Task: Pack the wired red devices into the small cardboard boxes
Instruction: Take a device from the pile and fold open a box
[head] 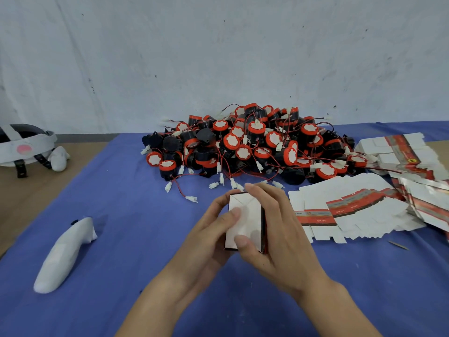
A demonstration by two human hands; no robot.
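One small cardboard box (247, 210) held in curled grip of left hand (206, 239) and right hand (279, 234); device pile (255, 147) behind.

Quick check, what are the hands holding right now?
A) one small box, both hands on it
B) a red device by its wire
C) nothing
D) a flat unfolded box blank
A: the left hand and the right hand both grip one small cardboard box, its white folded flaps facing the camera, while the red devices lie in a pile behind it.
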